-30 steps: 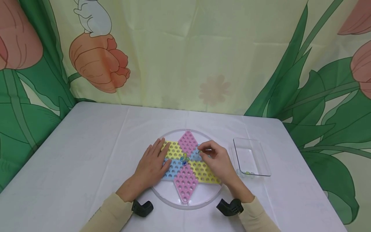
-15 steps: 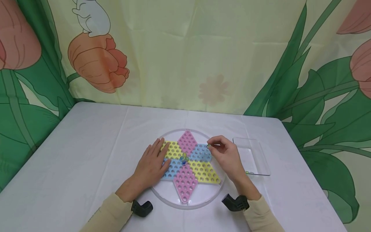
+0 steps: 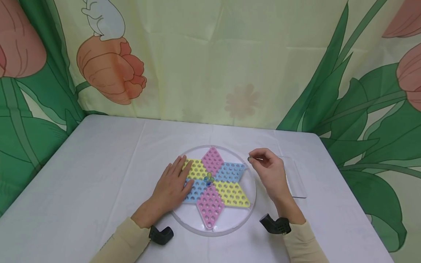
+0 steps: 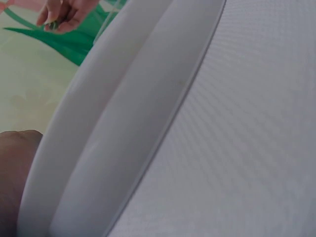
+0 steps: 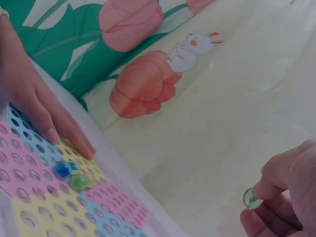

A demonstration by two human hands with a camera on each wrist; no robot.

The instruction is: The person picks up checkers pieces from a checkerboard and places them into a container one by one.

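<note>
The right hand [image 3: 271, 171] is pinching a small glass marble [image 5: 251, 198] between thumb and fingertips, lifting it clear just past the round board's [image 3: 184, 223] right edge. The left hand [image 3: 171, 188] is lying flat, fingers straight, steadying the board (smooth plastic, dimpled pastel diamonds) where more marbles [image 3: 208, 179] are sitting at its centre.

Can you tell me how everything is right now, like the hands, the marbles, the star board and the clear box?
right hand: raised, pinching one marble.
marble: clear with green, held in the fingertips, off the board.
left hand: flat, fingers straight, resting on the star board.
star board: lying flat in its round clear tray, nearly all holes bare.
centre marbles: a small cluster sitting in the middle holes.
clear box: open, partly hidden behind the right hand.
</note>
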